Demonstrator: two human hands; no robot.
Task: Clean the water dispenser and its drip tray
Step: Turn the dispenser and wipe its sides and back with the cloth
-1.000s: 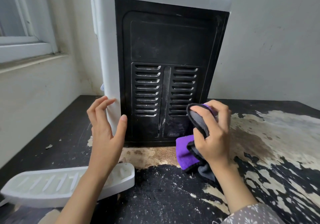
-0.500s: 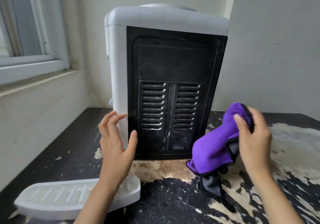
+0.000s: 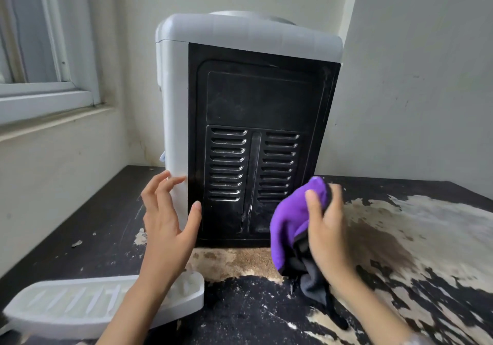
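Purple cloth point(image 3: 293, 216) gripped in right hand point(image 3: 329, 235) before the dispenser point(image 3: 250, 99); left hand point(image 3: 166, 227) spread wide above drip tray point(image 3: 66, 307).

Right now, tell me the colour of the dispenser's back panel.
Black, with two columns of louvred vents: back panel, head view.

A plain home corner: painted walls point(image 3: 416, 83), a window point(image 3: 45, 88) at ten o'clock, a worn, peeling table point(image 3: 400, 238) bearing a dispenser point(image 3: 250, 40).
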